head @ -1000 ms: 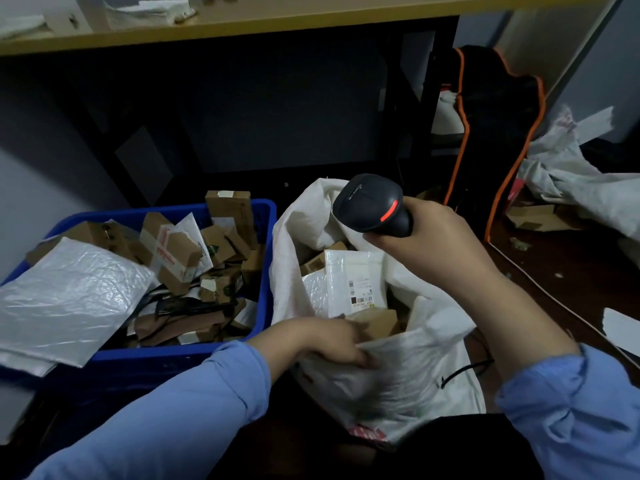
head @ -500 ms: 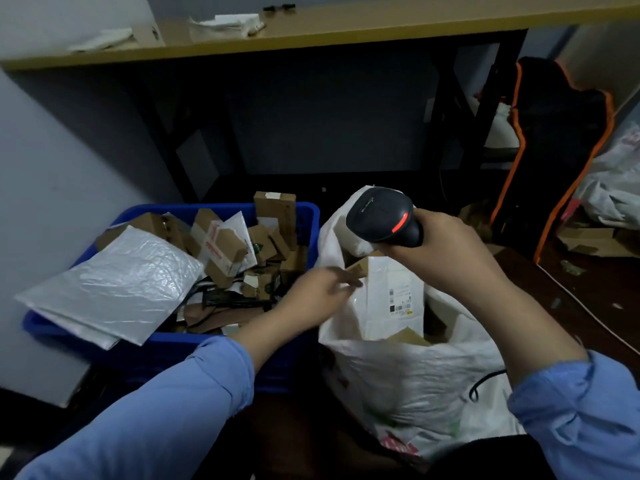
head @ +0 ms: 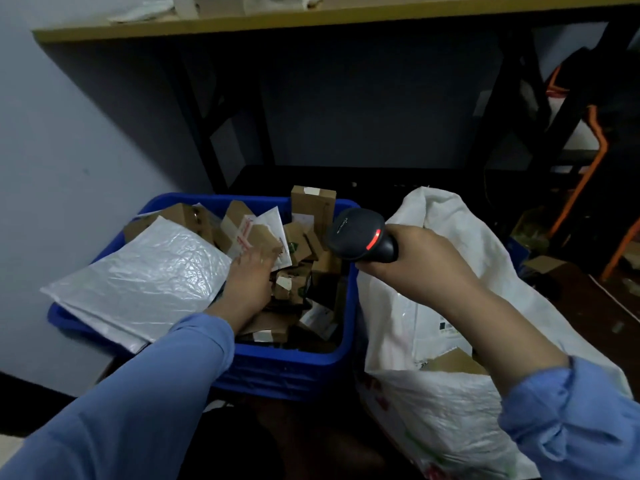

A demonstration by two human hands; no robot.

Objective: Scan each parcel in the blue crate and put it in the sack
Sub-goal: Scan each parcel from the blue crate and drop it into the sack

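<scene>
The scanner [head: 356,237] that my right hand [head: 426,258] grips is smooth black plastic, mostly matt, with a faint sheen on its head. At lower centre, the crate [head: 277,362] is smooth blue plastic. On its left edge lies a mailer [head: 145,271] of crinkled, glossy white plastic, and the boxes [head: 313,202] beside it are matt brown cardboard. The white sack [head: 450,410] at right looks woven and slightly rough. My sleeves [head: 138,393] are blue cloth.

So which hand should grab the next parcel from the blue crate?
Left. The left hand is inside the blue crate, reaching among the parcels; the right hand is busy gripping the scanner.
</scene>
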